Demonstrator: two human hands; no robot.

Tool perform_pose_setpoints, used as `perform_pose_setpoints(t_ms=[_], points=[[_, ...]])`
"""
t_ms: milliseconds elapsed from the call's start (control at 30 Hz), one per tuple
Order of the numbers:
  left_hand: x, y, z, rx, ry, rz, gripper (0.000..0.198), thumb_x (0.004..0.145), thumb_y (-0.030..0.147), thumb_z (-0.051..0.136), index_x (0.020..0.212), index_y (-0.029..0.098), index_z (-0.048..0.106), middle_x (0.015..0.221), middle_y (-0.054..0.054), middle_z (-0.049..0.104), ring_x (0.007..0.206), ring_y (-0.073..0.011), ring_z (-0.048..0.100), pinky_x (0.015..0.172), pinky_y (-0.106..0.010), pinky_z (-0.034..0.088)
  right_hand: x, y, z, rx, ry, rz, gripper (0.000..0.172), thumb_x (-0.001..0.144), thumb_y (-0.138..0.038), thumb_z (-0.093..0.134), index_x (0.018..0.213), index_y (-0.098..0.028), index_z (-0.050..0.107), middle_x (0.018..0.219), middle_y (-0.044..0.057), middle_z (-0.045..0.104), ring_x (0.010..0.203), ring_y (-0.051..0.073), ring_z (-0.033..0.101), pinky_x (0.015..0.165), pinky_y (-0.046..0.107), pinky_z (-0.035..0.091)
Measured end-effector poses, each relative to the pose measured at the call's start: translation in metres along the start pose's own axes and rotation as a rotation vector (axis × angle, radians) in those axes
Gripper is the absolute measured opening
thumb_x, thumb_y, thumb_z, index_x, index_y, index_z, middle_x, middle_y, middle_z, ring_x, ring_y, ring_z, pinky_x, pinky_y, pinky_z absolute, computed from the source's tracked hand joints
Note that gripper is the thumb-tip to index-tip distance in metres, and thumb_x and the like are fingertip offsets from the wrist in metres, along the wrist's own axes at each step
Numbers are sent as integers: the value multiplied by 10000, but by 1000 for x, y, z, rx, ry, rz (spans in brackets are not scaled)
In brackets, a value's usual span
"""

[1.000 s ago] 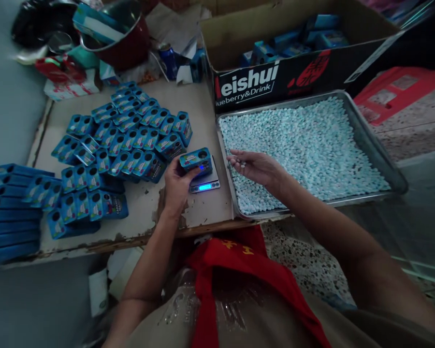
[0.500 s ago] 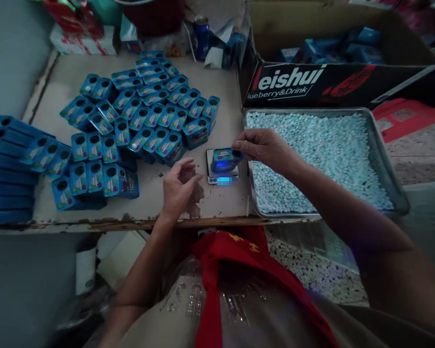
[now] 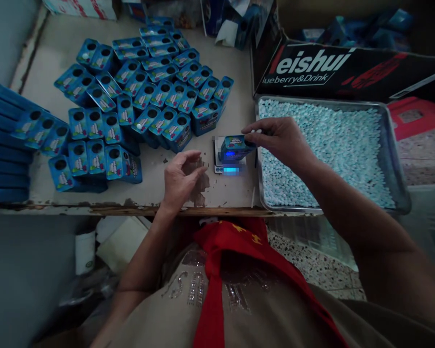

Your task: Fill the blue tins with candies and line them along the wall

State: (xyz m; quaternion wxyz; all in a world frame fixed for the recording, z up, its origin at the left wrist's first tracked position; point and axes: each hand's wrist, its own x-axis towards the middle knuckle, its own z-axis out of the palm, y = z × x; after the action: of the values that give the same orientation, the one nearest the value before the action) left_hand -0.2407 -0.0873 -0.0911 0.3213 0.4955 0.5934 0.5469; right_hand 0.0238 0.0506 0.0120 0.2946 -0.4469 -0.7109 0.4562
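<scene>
A small blue tin (image 3: 233,146) stands on a little digital scale (image 3: 227,166) with a lit blue display. My right hand (image 3: 281,140) is over the tin's right end, fingers pinched on small pale candies at its hole. My left hand (image 3: 181,179) rests on the worn table (image 3: 224,193) just left of the scale, fingers loosely curled and apart, holding nothing. Right of the scale lies a metal tray (image 3: 391,159) full of pale blue candies (image 3: 329,150).
Several blue tins (image 3: 145,101) with round holes crowd the table's left and middle. Flat blue stacks (image 3: 3,145) lie at the far left. A black cardboard box (image 3: 348,67) stands behind the tray. A red stool (image 3: 416,116) is at the right.
My left hand let go of the tin and drew back onto the table. My right hand came from over the tray to the tin on the scale. The camera tilted down.
</scene>
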Motion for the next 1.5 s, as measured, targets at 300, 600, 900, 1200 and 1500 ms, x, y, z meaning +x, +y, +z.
perform_pose_setpoints(t_ms=[300,600,900,1200,1500], points=[[5,-3,4,-3,-14,-30,419,826,210,947,1234,230,852,1224,-82,834,1151,-264,813,1128,-445,696,2,-5,-10,62,-66,57,121,913,-259,973,908,-229,856,753,26,640,721,197,575,633,348,454],[9,-4,9,-40,-23,-14,401,839,229,933,1234,239,859,1234,-63,830,1152,-264,815,1118,-435,700,5,-14,-20,-147,-228,-42,124,954,-314,906,1037,-224,926,712,4,672,729,205,637,644,326,458],[10,-6,11,-11,-28,4,411,835,216,932,1239,239,861,1228,-66,837,1157,-263,818,1107,-436,703,4,-12,-22,-126,-247,-47,285,915,-224,942,1194,-181,906,695,-39,640,630,140,514,611,308,395],[15,13,3,87,-32,87,337,921,212,898,1252,224,837,1230,-66,839,1138,-246,817,1089,-413,707,10,49,-84,529,549,529,479,973,181,335,794,-216,534,785,-6,527,613,54,526,574,132,437],[40,66,16,338,-69,330,274,1053,340,883,1308,270,811,1274,-59,821,1205,-264,799,1112,-428,687,-35,73,-64,726,477,591,328,993,85,583,966,-155,805,983,100,799,837,116,762,727,109,652]])
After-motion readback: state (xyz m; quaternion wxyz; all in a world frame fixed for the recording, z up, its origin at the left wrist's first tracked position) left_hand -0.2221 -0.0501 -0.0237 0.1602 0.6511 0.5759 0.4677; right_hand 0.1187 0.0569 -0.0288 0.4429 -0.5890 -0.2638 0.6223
